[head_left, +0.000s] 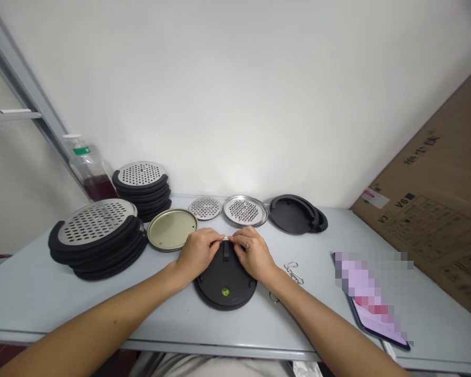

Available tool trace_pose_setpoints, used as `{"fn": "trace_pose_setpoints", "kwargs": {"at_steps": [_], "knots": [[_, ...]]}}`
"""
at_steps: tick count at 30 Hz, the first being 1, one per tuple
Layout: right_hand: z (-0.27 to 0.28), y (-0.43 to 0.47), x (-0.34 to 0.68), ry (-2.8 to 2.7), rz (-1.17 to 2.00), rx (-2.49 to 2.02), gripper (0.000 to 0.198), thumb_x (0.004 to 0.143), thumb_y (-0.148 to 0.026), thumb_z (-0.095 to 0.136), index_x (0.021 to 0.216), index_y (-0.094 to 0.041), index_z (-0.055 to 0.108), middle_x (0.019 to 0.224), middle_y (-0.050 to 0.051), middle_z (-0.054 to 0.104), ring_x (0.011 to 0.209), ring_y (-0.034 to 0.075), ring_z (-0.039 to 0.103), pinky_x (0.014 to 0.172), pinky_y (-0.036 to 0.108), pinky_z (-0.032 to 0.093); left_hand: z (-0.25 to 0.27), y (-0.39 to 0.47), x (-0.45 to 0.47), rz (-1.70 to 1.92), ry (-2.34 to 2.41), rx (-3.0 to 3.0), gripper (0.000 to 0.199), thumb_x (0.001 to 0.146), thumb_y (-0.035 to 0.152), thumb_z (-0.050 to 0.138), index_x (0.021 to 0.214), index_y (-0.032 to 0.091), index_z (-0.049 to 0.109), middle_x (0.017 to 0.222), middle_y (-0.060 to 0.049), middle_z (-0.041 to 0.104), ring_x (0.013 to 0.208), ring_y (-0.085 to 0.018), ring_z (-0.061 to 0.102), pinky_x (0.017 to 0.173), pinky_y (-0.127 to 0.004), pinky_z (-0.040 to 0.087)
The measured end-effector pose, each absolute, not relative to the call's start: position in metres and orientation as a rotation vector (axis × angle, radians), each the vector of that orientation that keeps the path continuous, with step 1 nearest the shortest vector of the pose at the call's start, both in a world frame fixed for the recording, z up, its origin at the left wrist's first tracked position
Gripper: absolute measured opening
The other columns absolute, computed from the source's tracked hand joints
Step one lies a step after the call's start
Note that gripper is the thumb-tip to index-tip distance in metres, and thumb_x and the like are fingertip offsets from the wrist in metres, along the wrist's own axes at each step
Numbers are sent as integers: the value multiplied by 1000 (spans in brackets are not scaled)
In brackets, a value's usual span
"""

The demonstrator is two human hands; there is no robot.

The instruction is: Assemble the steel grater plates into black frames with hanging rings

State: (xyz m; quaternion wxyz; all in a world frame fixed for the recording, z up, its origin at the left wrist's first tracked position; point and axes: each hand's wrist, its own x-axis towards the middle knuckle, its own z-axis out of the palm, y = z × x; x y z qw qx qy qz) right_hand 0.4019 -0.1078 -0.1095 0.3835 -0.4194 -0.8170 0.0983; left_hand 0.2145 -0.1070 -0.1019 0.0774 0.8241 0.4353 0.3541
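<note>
In front of me a round black disc (227, 283) lies on the table, with a yellow-green sticker near its lower edge and a short black tab (226, 251) at its far side. My left hand (201, 251) and my right hand (256, 252) meet over that far edge, both with fingertips pinched. Between them shows a small shiny metal piece (226, 238); its exact shape is mostly covered by the fingers. Right of the disc, partly behind my right forearm, are several loose metal clips (293, 272) and a metal ring (273, 297).
Two stacks of perforated metal grater discs in black holders (98, 222) (142, 175) stand left. Along the wall are a gold-toned lid (172, 229), two grater plates (204, 208) (245, 210) and black round trays (292, 214). A bottle (90, 170), a phone (372, 303) and a cardboard box (435, 209) flank them.
</note>
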Motion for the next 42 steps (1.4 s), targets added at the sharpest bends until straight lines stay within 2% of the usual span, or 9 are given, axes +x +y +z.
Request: {"fn": "trace_pose_setpoints", "kwargs": {"at_steps": [11,22,37,42], "knots": [[-112,-113,398,-2034,228,-1141,23,78,-3,57,83,-18,73,83,6,69,85,22,56,78,34,47,-102,-106,217,1064,1314,2448,16,82,8,61,85,17,74,85,-5,75,81,-19,67,78,-32,51],[-111,-113,398,-2025,227,-1108,23,78,-3,57,82,-19,73,81,5,69,83,22,55,76,33,47,-102,-108,218,1123,1315,2455,13,80,7,63,80,16,73,79,-4,73,77,-18,66,75,-30,50],[-112,-115,396,-2070,164,-1172,21,79,-4,56,74,-18,71,72,5,60,79,21,51,72,31,43,-101,-106,217,1013,1249,2539,18,81,4,61,85,16,74,85,-5,75,82,-20,67,79,-32,51],[-111,-116,396,-2058,142,-1221,21,76,-3,56,65,-18,65,69,4,57,77,20,49,70,31,41,-102,-105,217,994,1177,2569,23,79,1,62,89,18,74,88,-3,75,84,-19,67,81,-32,52]]}}
